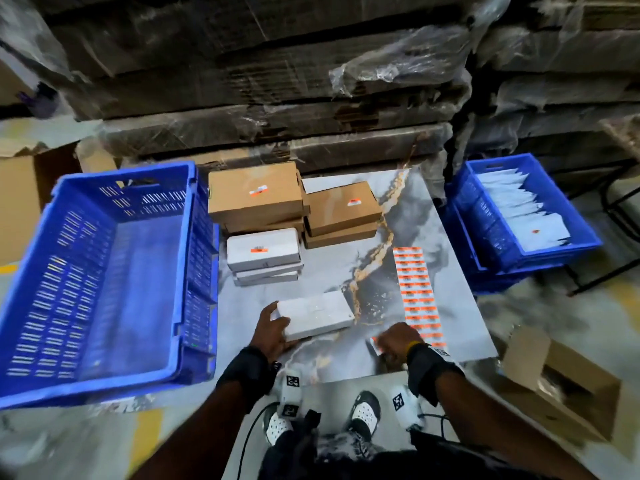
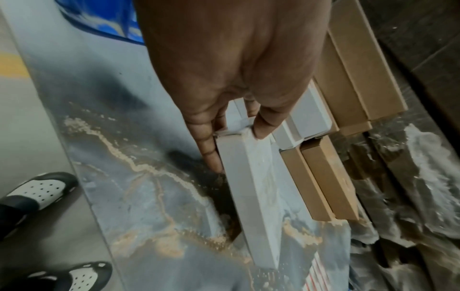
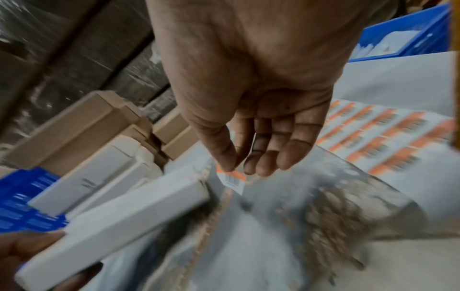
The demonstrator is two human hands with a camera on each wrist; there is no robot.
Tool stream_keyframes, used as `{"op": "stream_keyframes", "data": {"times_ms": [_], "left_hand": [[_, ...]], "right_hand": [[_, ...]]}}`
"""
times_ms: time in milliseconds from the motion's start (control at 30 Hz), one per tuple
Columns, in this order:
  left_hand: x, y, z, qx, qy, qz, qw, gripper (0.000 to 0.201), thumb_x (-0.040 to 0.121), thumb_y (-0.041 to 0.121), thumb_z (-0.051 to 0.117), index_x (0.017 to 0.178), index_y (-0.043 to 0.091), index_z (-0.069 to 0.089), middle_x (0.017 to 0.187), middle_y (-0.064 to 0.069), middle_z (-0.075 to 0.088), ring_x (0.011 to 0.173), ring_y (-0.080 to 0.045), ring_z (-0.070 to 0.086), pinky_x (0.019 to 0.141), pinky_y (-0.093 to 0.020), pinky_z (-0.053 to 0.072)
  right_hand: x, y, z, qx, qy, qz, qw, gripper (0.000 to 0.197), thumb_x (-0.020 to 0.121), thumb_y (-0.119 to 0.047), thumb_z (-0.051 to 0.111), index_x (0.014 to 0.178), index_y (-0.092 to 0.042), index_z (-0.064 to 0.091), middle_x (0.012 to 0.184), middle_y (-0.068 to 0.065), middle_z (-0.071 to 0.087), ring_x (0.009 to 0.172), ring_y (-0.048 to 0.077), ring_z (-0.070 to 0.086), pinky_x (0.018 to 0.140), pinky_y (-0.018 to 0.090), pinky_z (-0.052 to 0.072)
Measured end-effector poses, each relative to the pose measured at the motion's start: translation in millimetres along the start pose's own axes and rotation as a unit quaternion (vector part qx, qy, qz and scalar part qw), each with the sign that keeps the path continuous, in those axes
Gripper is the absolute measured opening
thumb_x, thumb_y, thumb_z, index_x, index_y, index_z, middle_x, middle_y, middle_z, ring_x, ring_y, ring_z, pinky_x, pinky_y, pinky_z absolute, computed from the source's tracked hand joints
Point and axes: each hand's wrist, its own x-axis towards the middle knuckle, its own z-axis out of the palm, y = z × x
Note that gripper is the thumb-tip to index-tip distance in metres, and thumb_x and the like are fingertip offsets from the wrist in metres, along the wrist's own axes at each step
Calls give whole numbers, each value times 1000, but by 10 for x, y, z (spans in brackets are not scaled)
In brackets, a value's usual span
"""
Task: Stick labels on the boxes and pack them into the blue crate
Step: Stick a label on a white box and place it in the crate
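Here the left hand [image 1: 273, 332] fingers clasp the white box [image 1: 315, 315]; right-hand fingers [image 3: 225, 155] pinch a label [image 3: 232, 180].

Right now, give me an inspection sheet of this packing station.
Surface: marbled board on the floor.
Job's things: blue crate holds no boxes; white box unlabelled on top; label sheet; labelled stacks.
Clutter: second crate of packets; open carton.
Grippers: left hand grips the white box; right hand pinches a label.
Cables: black lead near the feet.
Surroundings: wrapped cartons behind.
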Motion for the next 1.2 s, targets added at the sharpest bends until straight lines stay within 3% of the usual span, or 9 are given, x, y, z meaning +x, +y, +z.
{"op": "stream_keyframes", "data": {"times_ms": [100, 267, 367, 500, 633, 733, 900, 1100, 1200], "left_hand": [[64, -79, 33, 54, 5, 19, 998, 49, 66, 3, 53, 114, 15, 49, 117, -20, 50, 92, -31, 53, 63, -40, 54], [239, -215, -38, 159, 27, 44, 986, 53, 78, -3, 55, 126, 16, 42, 117, -21, 52, 91, -29, 55, 65, -33, 50], [360, -266, -70, 260, 50, 42, 964, 54, 87, -2, 53, 135, 18, 39, 113, -19, 57, 80, -29, 59, 53, -28, 51], [533, -389, -87, 316, 49, 38, 947, 66, 83, 3, 57, 142, 20, 33, 114, -31, 61, 98, -47, 63, 80, -47, 54], [557, -423, -33, 314, 51, 30, 947, 72, 81, 2, 55, 145, 23, 30, 116, -33, 61, 101, -50, 61, 85, -53, 52], [516, -391, -10, 313, 52, 36, 948, 71, 82, 3, 55, 145, 22, 30, 117, -31, 61, 100, -47, 62, 87, -51, 52], [495, -360, 26, 305, 51, 26, 950, 69, 84, 3, 54, 145, 23, 30, 97, -26, 64, 75, -34, 60, 71, -43, 52], [518, -354, 56, 362, 56, 30, 930, 70, 83, 11, 55, 147, 23, 29, 112, -22, 65, 100, -42, 64, 88, -44, 54], [448, -293, 136, 386, 68, 44, 919, 67, 86, 10, 55, 148, 18, 30, 116, -20, 63, 103, -36, 62, 90, -34, 50]], "right_hand": [[-5, 96, 112, 50, -21, 45, 998, 30, 73, -17, 69, 45, -13, 58, 40, 0, 54, 44, 18, 51, 44, 21, 41], [91, 177, 230, 53, -46, 78, 995, 20, 73, -11, 64, 53, -8, 62, 40, -1, 57, 35, 11, 51, 40, 17, 39], [161, 200, 264, 29, -20, 90, 995, 24, 72, -22, 68, 51, -14, 60, 42, -5, 57, 46, 14, 54, 45, 19, 43], [246, 238, 312, 1, 12, 92, 996, 26, 75, -38, 69, 62, -17, 62, 72, 2, 65, 68, 21, 59, 59, 22, 42], [282, 249, 371, -28, 20, 96, 995, 22, 69, -37, 68, 70, -16, 65, 76, 2, 67, 70, 23, 60, 65, 25, 47], [299, 250, 375, -26, 32, 106, 994, 24, 66, -38, 69, 64, -16, 61, 67, -1, 62, 67, 22, 61, 66, 26, 50], [348, 314, 362, -24, 42, 93, 995, 33, 74, -48, 69, 68, -18, 58, 84, 3, 70, 80, 25, 66, 74, 29, 53], [340, 362, 288, -18, 53, 72, 996, 42, 89, -47, 60, 103, -8, 69, 107, 10, 70, 104, 27, 65, 85, 29, 48], [307, 513, 176, 13, 90, 73, 993, 38, 89, -46, 57, 98, -12, 71, 101, 9, 70, 97, 28, 65, 86, 31, 52]]}}
